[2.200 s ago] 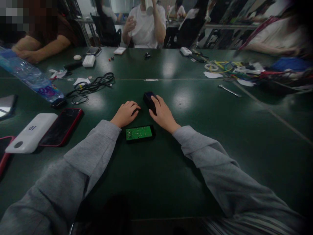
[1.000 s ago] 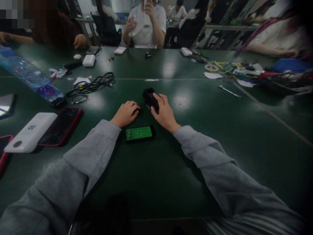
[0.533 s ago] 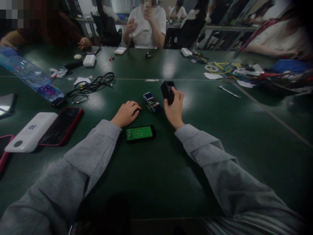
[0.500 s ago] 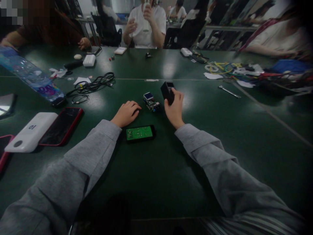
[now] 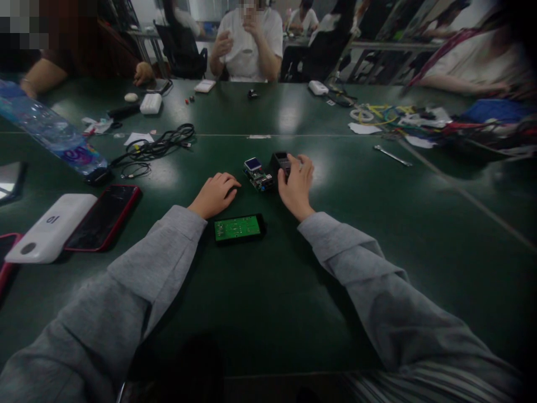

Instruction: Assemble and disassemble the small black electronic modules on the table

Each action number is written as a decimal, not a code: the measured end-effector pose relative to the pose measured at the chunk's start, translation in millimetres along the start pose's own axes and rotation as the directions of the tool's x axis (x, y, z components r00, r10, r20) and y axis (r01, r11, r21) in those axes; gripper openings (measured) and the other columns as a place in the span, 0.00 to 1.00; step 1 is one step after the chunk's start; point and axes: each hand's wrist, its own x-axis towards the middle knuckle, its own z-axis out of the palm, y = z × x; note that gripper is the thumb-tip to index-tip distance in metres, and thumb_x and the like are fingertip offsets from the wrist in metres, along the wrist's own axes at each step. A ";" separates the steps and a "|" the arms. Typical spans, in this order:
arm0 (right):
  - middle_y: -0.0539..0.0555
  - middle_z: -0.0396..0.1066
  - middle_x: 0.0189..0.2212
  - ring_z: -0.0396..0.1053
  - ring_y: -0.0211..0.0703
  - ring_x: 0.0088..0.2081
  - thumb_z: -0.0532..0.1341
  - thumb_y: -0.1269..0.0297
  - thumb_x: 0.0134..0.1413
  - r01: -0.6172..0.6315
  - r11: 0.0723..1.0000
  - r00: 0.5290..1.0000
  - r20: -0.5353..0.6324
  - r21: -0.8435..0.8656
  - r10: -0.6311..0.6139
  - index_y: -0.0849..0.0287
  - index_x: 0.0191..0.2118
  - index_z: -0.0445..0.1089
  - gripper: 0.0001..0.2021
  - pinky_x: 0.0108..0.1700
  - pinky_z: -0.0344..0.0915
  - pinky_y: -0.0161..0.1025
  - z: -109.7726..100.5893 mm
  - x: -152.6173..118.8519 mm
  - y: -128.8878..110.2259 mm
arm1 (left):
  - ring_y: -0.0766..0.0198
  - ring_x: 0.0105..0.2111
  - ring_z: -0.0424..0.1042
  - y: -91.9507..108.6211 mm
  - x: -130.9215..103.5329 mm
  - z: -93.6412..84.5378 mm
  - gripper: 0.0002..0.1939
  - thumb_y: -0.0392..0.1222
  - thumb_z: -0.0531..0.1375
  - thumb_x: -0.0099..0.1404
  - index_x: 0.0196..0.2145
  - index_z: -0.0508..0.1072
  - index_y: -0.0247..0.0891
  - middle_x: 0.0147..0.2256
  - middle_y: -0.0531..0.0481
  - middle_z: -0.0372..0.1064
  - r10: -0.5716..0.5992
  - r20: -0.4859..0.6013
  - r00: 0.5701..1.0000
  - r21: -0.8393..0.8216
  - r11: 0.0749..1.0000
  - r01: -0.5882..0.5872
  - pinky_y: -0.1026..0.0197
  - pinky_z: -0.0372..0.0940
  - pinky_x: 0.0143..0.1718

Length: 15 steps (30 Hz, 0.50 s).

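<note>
My left hand (image 5: 215, 195) rests on the green table with its fingers stretched out, holding nothing. Close to its fingertips lies a small circuit board (image 5: 259, 177) with a little screen facing up. On the other side of that board, my right hand (image 5: 297, 189) has its thumb and fingers around a black box-shaped case (image 5: 278, 161), which sits low at the table; part of it is hidden behind the hand. Nearer to me, below my left hand, a green circuit board (image 5: 238, 226) lies in a black frame.
At left are a water bottle (image 5: 62, 137), black cables (image 5: 161, 144), a white power bank (image 5: 52, 226) and a red-edged phone (image 5: 104, 217). A wrench (image 5: 393, 155) and a heap of wires (image 5: 436, 120) lie at right. Several people sit beyond the table.
My right hand has lowered the black case from a raised, tilted position down to the table, beside the small circuit board. The left hand stays in place.
</note>
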 end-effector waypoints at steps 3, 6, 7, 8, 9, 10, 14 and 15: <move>0.63 0.59 0.56 0.59 0.59 0.59 0.47 0.63 0.68 0.094 0.995 0.995 -0.029 0.034 -0.093 0.56 0.59 0.62 0.18 0.58 0.63 0.62 -12.7 -0.2 -14.7 | 0.53 0.51 0.67 -0.2 -0.1 0.0 0.14 0.41 0.53 0.72 0.51 0.71 0.39 0.53 0.42 0.69 0.005 -0.001 1.000 -0.001 1.000 -0.005 0.49 0.64 0.50; 0.61 0.65 0.49 0.64 0.55 0.53 0.47 0.63 0.69 0.223 0.971 0.967 0.102 0.090 -0.232 0.57 0.52 0.68 0.16 0.56 0.65 0.56 -20.6 -4.3 -30.1 | 0.53 0.51 0.67 -0.3 -0.5 0.6 0.13 0.41 0.53 0.72 0.51 0.71 0.39 0.52 0.42 0.69 0.005 -0.010 1.000 0.006 1.000 -0.005 0.50 0.64 0.50; 0.61 0.66 0.47 0.65 0.54 0.52 0.47 0.62 0.69 0.253 0.962 0.953 0.146 0.102 -0.266 0.57 0.49 0.69 0.15 0.54 0.65 0.54 -21.5 -6.1 -34.0 | 0.53 0.51 0.67 -0.4 -0.6 0.9 0.13 0.41 0.53 0.72 0.51 0.71 0.39 0.52 0.43 0.69 0.005 -0.014 1.000 0.007 1.000 -0.005 0.50 0.64 0.50; 0.61 0.66 0.46 0.65 0.54 0.50 0.48 0.61 0.69 0.274 0.956 0.940 0.180 0.107 -0.290 0.57 0.48 0.69 0.15 0.53 0.66 0.53 -21.8 -7.9 -36.8 | 0.53 0.51 0.67 -0.5 -0.6 1.3 0.13 0.41 0.53 0.72 0.50 0.71 0.39 0.52 0.43 0.69 0.006 -0.017 1.000 0.009 1.000 -0.005 0.50 0.64 0.50; 0.61 0.66 0.45 0.66 0.54 0.49 0.49 0.60 0.69 0.292 0.950 0.929 0.204 0.110 -0.309 0.58 0.47 0.70 0.14 0.52 0.66 0.52 -21.6 -9.4 -38.7 | 0.53 0.51 0.67 -0.6 -0.6 1.6 0.13 0.40 0.53 0.72 0.50 0.71 0.39 0.52 0.43 0.69 0.006 -0.019 1.000 0.011 1.000 -0.006 0.50 0.64 0.50; 0.61 0.66 0.45 0.66 0.54 0.49 0.50 0.58 0.69 0.309 0.944 0.919 0.220 0.113 -0.327 0.58 0.47 0.70 0.14 0.52 0.67 0.52 -21.2 -10.7 -39.7 | 0.53 0.51 0.67 -0.8 -0.5 1.9 0.13 0.40 0.53 0.71 0.50 0.71 0.40 0.52 0.43 0.69 0.007 -0.022 1.000 0.012 1.000 -0.006 0.50 0.64 0.49; 0.63 0.64 0.48 0.64 0.55 0.52 0.55 0.56 0.66 0.390 0.909 0.868 0.269 0.150 -0.417 0.61 0.53 0.67 0.17 0.52 0.68 0.51 -20.6 -13.0 -39.9 | 0.54 0.50 0.67 -0.7 -0.1 2.3 0.12 0.40 0.53 0.71 0.50 0.71 0.40 0.51 0.43 0.70 0.010 -0.023 1.000 0.024 1.000 -0.010 0.51 0.64 0.48; 0.64 0.63 0.50 0.64 0.55 0.53 0.56 0.58 0.66 0.410 0.898 0.851 0.288 0.161 -0.440 0.62 0.55 0.65 0.18 0.52 0.69 0.50 -21.0 -13.3 -40.1 | 0.54 0.50 0.67 -0.5 -0.1 2.2 0.12 0.40 0.53 0.71 0.50 0.71 0.39 0.51 0.43 0.70 0.010 -0.022 1.000 0.028 1.000 -0.009 0.51 0.64 0.48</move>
